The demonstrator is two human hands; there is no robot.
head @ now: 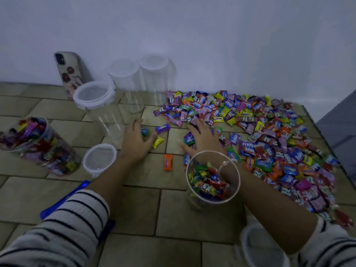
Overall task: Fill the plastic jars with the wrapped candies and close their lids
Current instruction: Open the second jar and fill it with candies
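**Hands.** My left hand point(134, 139) is arched over the tiled tabletop point(138, 207), fingertips down beside a green candy point(144, 132). I cannot tell whether it pinches it. My right hand point(202, 137) lies flat with its fingers spread on the near-left fringe of the wrapped candies point(269, 135), gripping nothing.

**Relation for the next move.** The open jar point(212, 178) stands upright, mouth up, on my side of both hands and just against the right forearm. The heap runs away from it ahead and to the right, so I judge the right hand the nearer one for scooping and drawing back to the mouth. Strays lie between the hands: a yellow candy point(158, 142), a blue candy point(162, 128) and an orange candy point(168, 162).

**Containers.**
- Open jar: partly filled, no lid.
- Full jar point(38, 145), far left: packed to the mouth, no lid on it, with a loose lid point(99, 158) just beside it.
- Three lidded jars, all empty: nearest point(94, 97), middle point(124, 74), and farthest point(154, 64) against the wall.
- Pale rim point(260, 245), bottom right: jar or lid, I cannot tell.

**Other.** A phone point(69, 74) leans on the wall.
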